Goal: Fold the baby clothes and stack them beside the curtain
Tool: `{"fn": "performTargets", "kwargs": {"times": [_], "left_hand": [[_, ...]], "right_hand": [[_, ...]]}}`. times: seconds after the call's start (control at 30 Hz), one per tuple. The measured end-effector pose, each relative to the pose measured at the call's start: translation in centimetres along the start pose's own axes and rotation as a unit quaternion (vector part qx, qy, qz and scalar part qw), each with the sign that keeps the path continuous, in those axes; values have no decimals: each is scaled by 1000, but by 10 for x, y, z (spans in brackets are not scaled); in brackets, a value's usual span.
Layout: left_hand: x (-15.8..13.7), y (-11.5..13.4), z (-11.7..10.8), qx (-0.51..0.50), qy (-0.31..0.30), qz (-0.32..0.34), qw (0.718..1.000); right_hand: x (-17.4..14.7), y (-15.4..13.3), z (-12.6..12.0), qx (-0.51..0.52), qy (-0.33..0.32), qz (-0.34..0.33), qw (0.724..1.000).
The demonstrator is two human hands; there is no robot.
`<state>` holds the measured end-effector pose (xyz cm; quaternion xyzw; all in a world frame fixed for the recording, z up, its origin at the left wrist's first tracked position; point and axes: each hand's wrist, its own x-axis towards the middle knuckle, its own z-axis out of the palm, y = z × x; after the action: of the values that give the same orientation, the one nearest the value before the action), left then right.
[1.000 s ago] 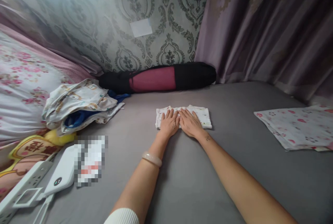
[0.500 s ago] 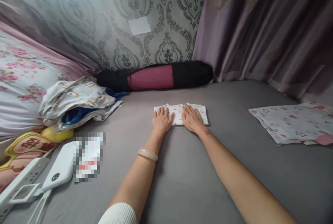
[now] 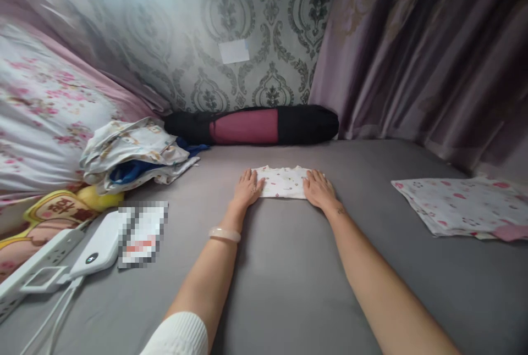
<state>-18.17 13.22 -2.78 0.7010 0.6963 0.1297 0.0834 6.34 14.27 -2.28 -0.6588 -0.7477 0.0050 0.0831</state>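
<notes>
A small folded white garment with a fine print (image 3: 284,183) lies flat on the grey sheet (image 3: 284,267). My left hand (image 3: 248,187) rests on its left end, fingers stretched out and pointing away from me. On the opposite end lies my right hand (image 3: 319,188), palm down with the fingers extended. The middle of the cloth shows between the two hands; its outer ends are partly covered by them. A pale bangle (image 3: 225,234) circles my left wrist.
Folded heart-print cloth (image 3: 457,204) lies at the right. A clothes pile (image 3: 134,149) sits at the left, above a white power bank (image 3: 103,242), a power strip (image 3: 45,259) and a blurred packet (image 3: 144,234). Along the wall stretches a black and red long bag (image 3: 247,126).
My hands have slid apart, from the middle of the folded garment out to its two ends. More of its print shows between them. The camera view has shifted slightly.
</notes>
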Motion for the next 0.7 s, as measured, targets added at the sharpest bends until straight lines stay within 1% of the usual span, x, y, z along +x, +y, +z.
{"fn": "performTargets", "kwargs": {"times": [0.3, 0.47, 0.53, 0.6, 0.67, 0.7], "left_hand": [[4, -2, 3, 8, -7, -2, 1000], [4, -2, 0, 16, -13, -2, 1000], [3, 2, -3, 34, 7, -6, 999], [3, 7, -5, 59, 58, -5, 997], [4, 13, -6, 79, 106, 16, 991], [4, 16, -6, 85, 117, 31, 989]], "right_hand": [[5, 4, 6, -7, 11, -4, 1000], [5, 2, 3, -8, 0, 0, 1000], [5, -1, -1, -9, 2, 13, 1000], [5, -6, -6, -8, 15, 20, 1000], [5, -11, -8, -6, 32, 13, 999], [5, -14, -9, -6, 36, 8, 999]]}}
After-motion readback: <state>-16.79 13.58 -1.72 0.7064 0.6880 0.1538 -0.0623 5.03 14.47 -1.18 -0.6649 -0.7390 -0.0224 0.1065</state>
